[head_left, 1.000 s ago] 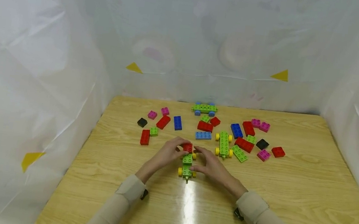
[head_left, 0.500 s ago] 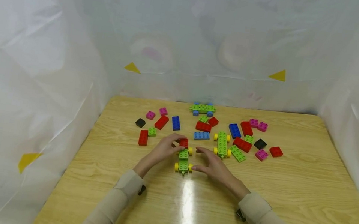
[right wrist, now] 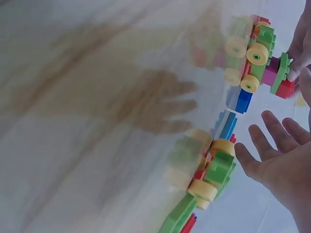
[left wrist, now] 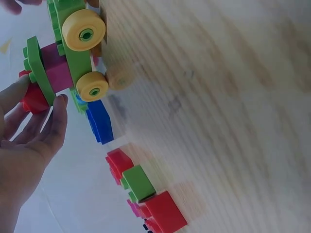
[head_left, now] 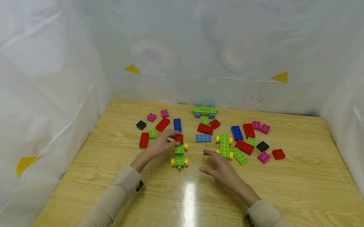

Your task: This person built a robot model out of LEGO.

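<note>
A toy car of building bricks stands left of the table's middle, its green wheeled base [head_left: 180, 162] on yellow wheels [left wrist: 84, 30]. On the base sits a magenta brick [left wrist: 55, 68], topped by a green plate [left wrist: 40, 69] and a red brick [head_left: 179, 139]. My left hand [head_left: 160, 145] grips this upper end, thumb and fingers around the red brick and green plate. To the right of the car, my right hand [head_left: 222, 170] hovers apart from it, fingers spread and holding nothing. Its open palm also shows in the right wrist view.
A second green base with yellow wheels [head_left: 224, 146] stands just beyond my right hand. A green base with blue wheels [head_left: 204, 110] is at the table's back edge. Loose bricks lie both sides: a blue brick [head_left: 177, 125], a light blue plate [head_left: 203, 138], a black brick [head_left: 262, 146].
My left hand has shifted the toy car leftward and slightly away. My right hand, earlier beside the car with its thumb at it, is now separated from it by a gap.
</note>
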Tool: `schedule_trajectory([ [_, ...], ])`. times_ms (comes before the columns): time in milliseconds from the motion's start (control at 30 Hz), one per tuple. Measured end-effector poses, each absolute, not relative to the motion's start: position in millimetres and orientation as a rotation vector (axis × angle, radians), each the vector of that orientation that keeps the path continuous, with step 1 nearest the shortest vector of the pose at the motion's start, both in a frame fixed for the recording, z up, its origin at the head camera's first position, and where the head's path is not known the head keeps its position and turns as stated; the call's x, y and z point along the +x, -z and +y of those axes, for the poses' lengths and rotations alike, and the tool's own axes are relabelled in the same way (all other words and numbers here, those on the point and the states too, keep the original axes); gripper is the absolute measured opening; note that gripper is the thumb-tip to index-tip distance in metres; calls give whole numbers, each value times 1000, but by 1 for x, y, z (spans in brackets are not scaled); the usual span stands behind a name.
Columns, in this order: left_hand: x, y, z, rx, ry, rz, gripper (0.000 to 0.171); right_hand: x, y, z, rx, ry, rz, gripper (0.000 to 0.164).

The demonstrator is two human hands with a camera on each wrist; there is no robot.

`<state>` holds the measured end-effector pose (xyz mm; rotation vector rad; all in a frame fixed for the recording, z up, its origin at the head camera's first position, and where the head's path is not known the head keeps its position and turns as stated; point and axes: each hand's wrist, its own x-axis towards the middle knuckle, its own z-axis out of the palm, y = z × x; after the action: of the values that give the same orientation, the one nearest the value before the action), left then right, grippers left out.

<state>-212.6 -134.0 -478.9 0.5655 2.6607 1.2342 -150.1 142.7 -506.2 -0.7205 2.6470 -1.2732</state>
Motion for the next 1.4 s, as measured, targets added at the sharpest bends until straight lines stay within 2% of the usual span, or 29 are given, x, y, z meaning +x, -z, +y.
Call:
schedule_trajectory([
  [267, -225, 476, -147, 550, -1208, 2682, 38, -152, 493, 162, -732, 1300, 2680, 62],
  [500, -233, 472, -154, 569, -1160, 2699, 37, -176, 490, 195, -601, 1318, 2734, 58],
  [833, -236, 471, -155, 573, -1096, 2695, 44, -209, 495, 224, -577, 1080, 2708, 82],
  [1100, -225, 462, -148, 638, -1000, 2867, 50, -229, 501, 228, -695, 958, 2653, 97],
  [1400, -195, 442, -125, 825, -1175, 2972, 48, -240, 507, 227, -725, 944, 2645, 99],
])
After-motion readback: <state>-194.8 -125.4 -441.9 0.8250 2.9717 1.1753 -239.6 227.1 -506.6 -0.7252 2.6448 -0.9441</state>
